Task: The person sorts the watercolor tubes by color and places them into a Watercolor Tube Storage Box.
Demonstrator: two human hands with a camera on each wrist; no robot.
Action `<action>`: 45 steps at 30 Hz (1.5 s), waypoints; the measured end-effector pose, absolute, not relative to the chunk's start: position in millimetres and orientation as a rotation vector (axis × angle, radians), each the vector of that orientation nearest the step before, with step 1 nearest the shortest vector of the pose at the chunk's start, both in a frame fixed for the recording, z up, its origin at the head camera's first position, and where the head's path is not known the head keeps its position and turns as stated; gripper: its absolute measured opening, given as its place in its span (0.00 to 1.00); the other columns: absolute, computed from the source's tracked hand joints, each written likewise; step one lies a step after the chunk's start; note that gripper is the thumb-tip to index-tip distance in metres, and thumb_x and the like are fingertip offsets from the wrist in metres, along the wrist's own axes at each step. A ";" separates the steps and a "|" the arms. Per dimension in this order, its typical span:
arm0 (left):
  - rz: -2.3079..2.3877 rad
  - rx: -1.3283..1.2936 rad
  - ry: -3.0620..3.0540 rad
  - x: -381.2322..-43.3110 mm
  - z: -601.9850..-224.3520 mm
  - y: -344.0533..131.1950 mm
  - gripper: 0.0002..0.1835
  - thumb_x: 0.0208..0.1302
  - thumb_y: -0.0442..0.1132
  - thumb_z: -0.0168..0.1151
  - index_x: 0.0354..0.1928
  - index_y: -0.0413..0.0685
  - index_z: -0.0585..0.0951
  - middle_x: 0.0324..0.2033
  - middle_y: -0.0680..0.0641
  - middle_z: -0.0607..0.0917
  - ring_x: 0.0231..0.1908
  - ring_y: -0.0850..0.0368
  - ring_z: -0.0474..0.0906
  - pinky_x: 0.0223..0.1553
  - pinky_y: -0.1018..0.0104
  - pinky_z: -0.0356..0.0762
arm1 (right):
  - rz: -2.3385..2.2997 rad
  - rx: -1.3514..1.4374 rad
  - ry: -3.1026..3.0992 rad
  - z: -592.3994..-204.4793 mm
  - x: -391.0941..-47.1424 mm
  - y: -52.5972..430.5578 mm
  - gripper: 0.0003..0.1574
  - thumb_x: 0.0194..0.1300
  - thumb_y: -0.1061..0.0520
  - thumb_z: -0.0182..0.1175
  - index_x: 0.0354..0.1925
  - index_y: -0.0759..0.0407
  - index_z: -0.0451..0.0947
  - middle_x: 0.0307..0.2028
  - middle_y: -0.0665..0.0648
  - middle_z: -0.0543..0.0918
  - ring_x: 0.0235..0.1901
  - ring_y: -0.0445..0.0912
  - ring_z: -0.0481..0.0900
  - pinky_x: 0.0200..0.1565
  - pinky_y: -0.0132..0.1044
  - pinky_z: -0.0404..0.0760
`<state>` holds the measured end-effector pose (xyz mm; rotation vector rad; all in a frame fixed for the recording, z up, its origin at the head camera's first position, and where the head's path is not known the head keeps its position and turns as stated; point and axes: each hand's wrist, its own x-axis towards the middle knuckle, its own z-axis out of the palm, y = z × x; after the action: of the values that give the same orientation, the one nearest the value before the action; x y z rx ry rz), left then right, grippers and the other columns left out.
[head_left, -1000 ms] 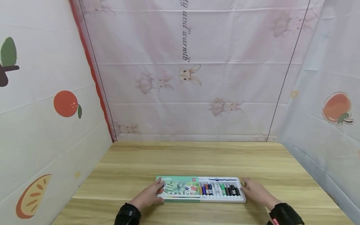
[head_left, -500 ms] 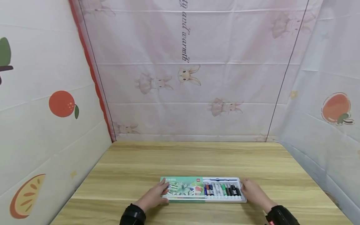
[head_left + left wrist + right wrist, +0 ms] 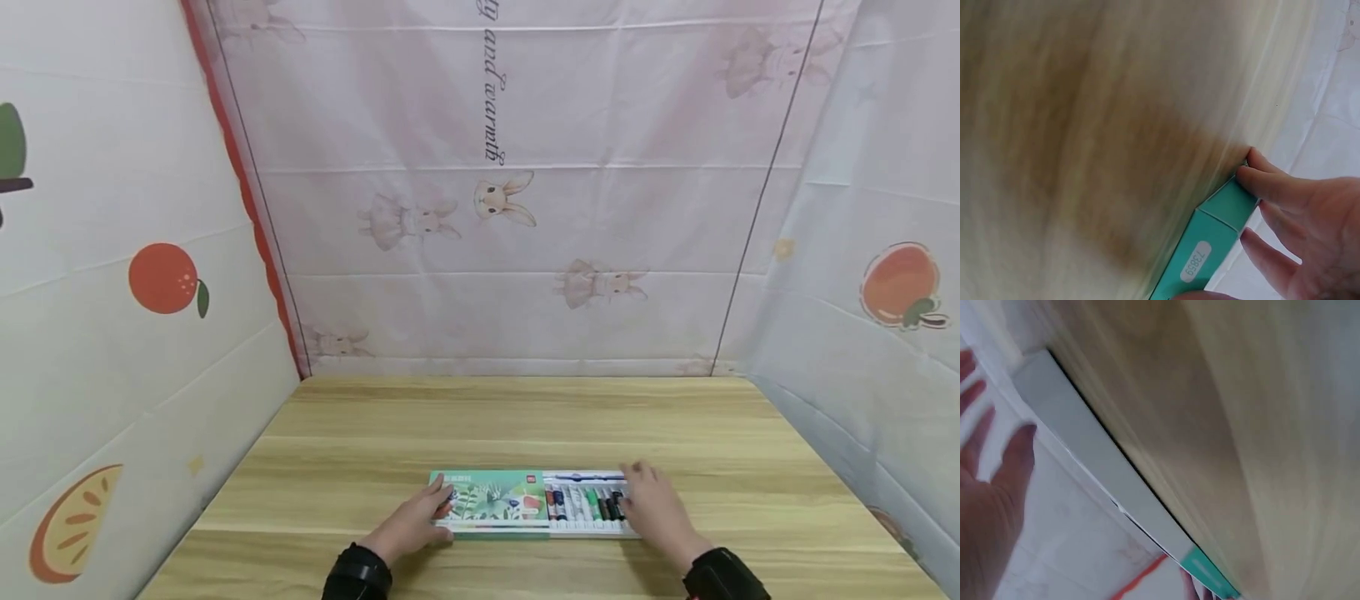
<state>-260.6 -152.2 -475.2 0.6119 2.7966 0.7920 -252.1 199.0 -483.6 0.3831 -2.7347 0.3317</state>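
A flat paint set lies on the wooden table, its green printed sleeve covering the left part of a white tray. Several paint tubes and a thin dark brush show in the uncovered right part. My left hand grips the sleeve's left end; in the left wrist view, its fingers and thumb span the green end. Over the tray's right end hovers my right hand, hiding that end in the head view. Its fingers look spread and apart from the tray in the right wrist view.
Wooden tabletop extends around the set. A pink rabbit-print cloth hangs along the back edge, and pale fruit-print cloths stand at the left and right.
The left hand and sleeve have shifted right, covering more tubes. My right hand has left the tray's right end and moved left above it.
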 end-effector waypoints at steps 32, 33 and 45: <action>0.813 0.629 2.783 -260.3 -474.1 -153.3 0.38 0.39 0.43 0.64 0.55 0.38 0.61 0.57 0.36 0.52 0.53 0.39 0.52 0.49 0.49 0.53 | 0.485 0.226 -2.811 -481.3 -249.4 203.9 0.23 0.48 0.57 0.56 0.43 0.68 0.70 0.40 0.65 0.70 0.40 0.57 0.69 0.38 0.50 0.69; 0.812 0.624 2.789 -260.5 -474.1 -153.5 0.38 0.39 0.43 0.64 0.55 0.38 0.61 0.57 0.36 0.52 0.53 0.39 0.52 0.49 0.49 0.53 | 0.470 0.177 -2.814 -480.9 -248.4 209.9 0.21 0.49 0.58 0.56 0.42 0.69 0.71 0.38 0.66 0.71 0.38 0.58 0.69 0.36 0.50 0.69; 0.876 0.477 2.822 -259.2 -480.1 -152.1 0.48 0.36 0.44 0.66 0.57 0.29 0.52 0.56 0.30 0.47 0.54 0.37 0.48 0.52 0.49 0.48 | 0.667 0.144 -2.878 -489.4 -244.1 226.3 0.10 0.47 0.67 0.51 0.31 0.69 0.76 0.27 0.60 0.77 0.26 0.48 0.73 0.27 0.42 0.71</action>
<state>-259.2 -152.1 -480.1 0.4768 2.8217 0.8763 -244.1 226.3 -489.4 0.1441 -2.8781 0.6671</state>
